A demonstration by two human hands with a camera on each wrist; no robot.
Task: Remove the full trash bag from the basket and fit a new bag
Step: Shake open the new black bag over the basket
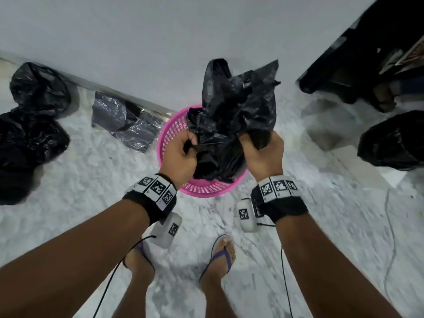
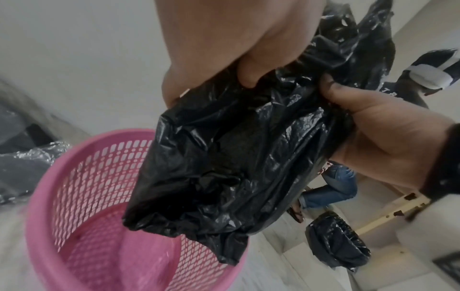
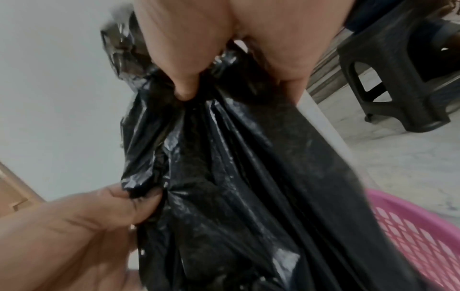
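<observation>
- My left hand [image 1: 181, 154] and right hand [image 1: 261, 154] both grip the black bag [image 1: 231, 115], fingers curled into its plastic.
- The pink basket [image 1: 206, 188] sits directly below; full bags [image 1: 32, 125] lie at nine o'clock.

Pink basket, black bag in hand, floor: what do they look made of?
Basket: moulded plastic by the look, perforated lattice wall, smooth rim.
Black bag: thin plastic film, glossy, crinkled where both the left hand and right hand grip it.
Floor: likely marble or marble-look tile, grey-veined white.
</observation>
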